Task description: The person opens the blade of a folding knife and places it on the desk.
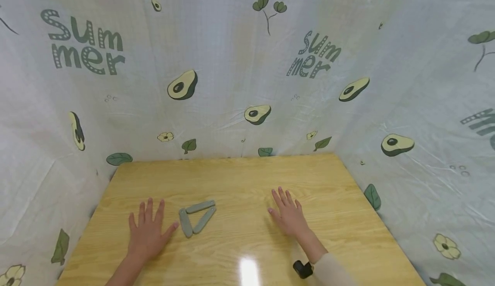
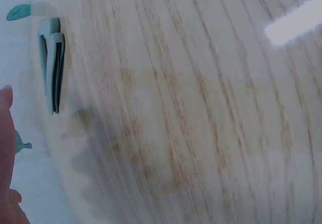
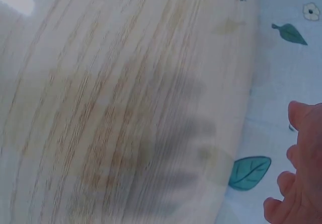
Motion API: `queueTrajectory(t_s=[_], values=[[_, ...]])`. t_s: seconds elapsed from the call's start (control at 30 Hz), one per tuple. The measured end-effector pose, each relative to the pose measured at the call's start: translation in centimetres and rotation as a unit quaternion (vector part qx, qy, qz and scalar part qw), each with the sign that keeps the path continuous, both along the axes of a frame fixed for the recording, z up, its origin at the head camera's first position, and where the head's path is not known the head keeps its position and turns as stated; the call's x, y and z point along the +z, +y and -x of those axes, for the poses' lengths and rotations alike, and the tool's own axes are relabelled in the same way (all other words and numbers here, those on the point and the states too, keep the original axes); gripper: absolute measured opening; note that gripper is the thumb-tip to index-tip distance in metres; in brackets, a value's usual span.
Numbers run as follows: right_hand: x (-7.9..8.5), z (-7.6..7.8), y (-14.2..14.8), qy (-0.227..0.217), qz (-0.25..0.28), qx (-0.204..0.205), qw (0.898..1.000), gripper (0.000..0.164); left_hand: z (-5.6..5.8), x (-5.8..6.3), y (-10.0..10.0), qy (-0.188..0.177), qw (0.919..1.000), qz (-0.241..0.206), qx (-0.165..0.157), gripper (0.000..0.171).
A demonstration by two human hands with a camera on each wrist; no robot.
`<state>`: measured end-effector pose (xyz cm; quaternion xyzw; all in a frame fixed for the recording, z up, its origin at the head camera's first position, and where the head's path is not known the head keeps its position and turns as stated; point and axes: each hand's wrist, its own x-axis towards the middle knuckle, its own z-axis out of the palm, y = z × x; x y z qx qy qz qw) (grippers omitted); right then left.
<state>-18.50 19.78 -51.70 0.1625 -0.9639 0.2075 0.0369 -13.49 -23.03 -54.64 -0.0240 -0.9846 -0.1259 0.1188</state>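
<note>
Three slim grey-green sealing clips lie on the wooden table in a triangle: a left clip (image 1: 185, 223), a top clip (image 1: 200, 206) and a right clip (image 1: 204, 220). In the left wrist view, part of the group (image 2: 54, 65) shows edge-on, with a dark slot along its length. My left hand (image 1: 146, 236) is spread with straight fingers just left of the clips, its thumb close to the left clip but apart from it. Well to the right of them, my right hand (image 1: 289, 217) has its fingers extended and holds nothing; its shadow falls on the table.
The wooden table (image 1: 247, 178) is bounded at the back and sides by a white cloth (image 1: 220, 41) printed with avocados, leaves and lettering. A black band device (image 1: 303, 269) sits at the right wrist by the sleeve. Glare brightens the table's front.
</note>
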Motion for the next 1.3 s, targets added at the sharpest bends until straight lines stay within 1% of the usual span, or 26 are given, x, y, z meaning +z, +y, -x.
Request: queueTrajectory(t_s=[0.13,0.33,0.57,0.67,0.73,0.9,1.03,1.17,1.3], values=[[-0.3,-0.2,-1.3,-0.005,-0.011,0.014,1.0,0.062,-0.3,-0.2,0.3,0.012,0.9999,-0.004,-0.003,0.084],[-0.4,-0.1,-2.7,-0.009,-0.023,0.03,0.999,0.061,-0.4,-0.2,0.8,0.028,0.9996,-0.004,-0.006,0.084],[0.1,0.2,-4.7,-0.013,-0.041,0.053,0.998,0.061,-0.5,-0.7,1.4,0.031,0.9994,-0.006,-0.013,0.086],[0.0,0.3,-5.4,-0.005,-0.051,0.061,0.997,0.061,-0.6,-0.7,1.8,0.032,0.9993,-0.006,-0.017,0.085],[0.0,0.4,-5.8,-0.003,-0.059,0.063,0.996,0.061,-0.7,-0.7,2.1,0.027,0.9994,-0.006,-0.022,0.084],[-0.1,0.6,-6.6,-0.013,-0.067,0.07,0.995,0.06,-1.2,-0.4,3.0,0.008,0.9993,-0.002,-0.036,0.083],[-0.3,0.5,-7.2,-0.018,-0.061,0.08,0.995,0.059,-1.3,-0.7,3.6,-0.001,0.999,0.001,-0.044,0.084],[-0.7,0.5,-7.9,-0.016,-0.059,0.094,0.994,0.059,-1.4,-1.1,4.4,0.0,0.9985,-0.016,-0.053,0.082],[-0.9,0.4,-8.7,-0.009,-0.079,0.106,0.991,0.059,-1.5,-1.3,5.2,-0.012,0.9977,-0.03,-0.06,0.081]])
